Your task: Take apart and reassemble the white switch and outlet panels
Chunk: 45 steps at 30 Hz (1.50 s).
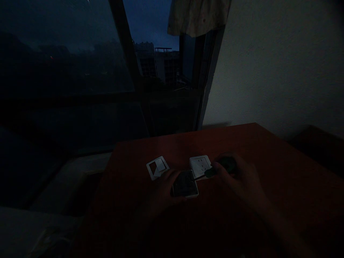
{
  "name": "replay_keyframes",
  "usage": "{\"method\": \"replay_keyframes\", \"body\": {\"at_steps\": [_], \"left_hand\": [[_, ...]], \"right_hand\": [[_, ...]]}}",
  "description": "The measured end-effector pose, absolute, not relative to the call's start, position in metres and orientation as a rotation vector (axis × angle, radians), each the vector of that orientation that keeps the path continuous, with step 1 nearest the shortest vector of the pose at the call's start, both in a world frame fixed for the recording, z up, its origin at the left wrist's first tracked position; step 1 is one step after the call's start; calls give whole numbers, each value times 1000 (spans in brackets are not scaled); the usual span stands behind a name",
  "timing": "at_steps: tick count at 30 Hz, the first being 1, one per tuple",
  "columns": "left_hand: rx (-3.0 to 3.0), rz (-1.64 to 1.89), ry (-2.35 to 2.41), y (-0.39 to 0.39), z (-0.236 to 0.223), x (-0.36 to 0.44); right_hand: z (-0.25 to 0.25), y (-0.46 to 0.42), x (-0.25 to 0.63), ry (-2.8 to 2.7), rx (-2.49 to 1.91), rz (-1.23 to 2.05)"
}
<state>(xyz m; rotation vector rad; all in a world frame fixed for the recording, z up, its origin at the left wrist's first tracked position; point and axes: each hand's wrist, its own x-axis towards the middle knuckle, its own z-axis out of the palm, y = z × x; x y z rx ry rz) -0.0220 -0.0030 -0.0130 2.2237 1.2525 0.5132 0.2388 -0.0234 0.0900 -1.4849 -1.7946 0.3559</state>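
Note:
My right hand (239, 173) is closed round the dark green handle of a screwdriver (211, 172). The shaft points left, and its tip meets the dark back of a switch or socket module (185, 184) with a pale rim. Fingers and thumb of my left hand (168, 190) grip that module from its left side. Just behind it lies a white wall socket (200, 165) with its slots facing up. To the left, near my left fingertips, is a white square frame (151, 167) with a small white piece (160, 165) lying across it.
The reddish-brown table (228, 138) reaches back to a dark window (166, 111). A pale wall (268, 71) rises at the right, and a short curtain (199, 16) hangs above. The room is very dim, so the near part of the table is hard to make out.

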Motion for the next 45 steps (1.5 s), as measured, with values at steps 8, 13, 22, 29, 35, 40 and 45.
{"method": "replay_keyframes", "body": {"at_steps": [8, 13, 22, 29, 35, 40, 45], "left_hand": [[2248, 539, 1229, -2, -14, -22], [2243, 521, 1244, -2, -12, -22], [2278, 541, 1219, -1, -18, -22], [2251, 506, 1226, -1, -13, -21], [2258, 526, 1229, -1, -15, -23], [2252, 518, 1224, -1, -12, -23], [2250, 501, 1230, -2, -10, -21]], "right_hand": [[125, -13, 213, -2140, -1752, -269], [148, -1, 193, -2342, -1695, -252], [164, 5, 198, -2628, -1430, -105], [154, 15, 190, -2456, -1747, -279], [156, 8, 199, -2601, -1174, 143], [159, -3, 191, -2519, -1594, -69], [156, 5, 190, -2492, -1624, -140]]}}
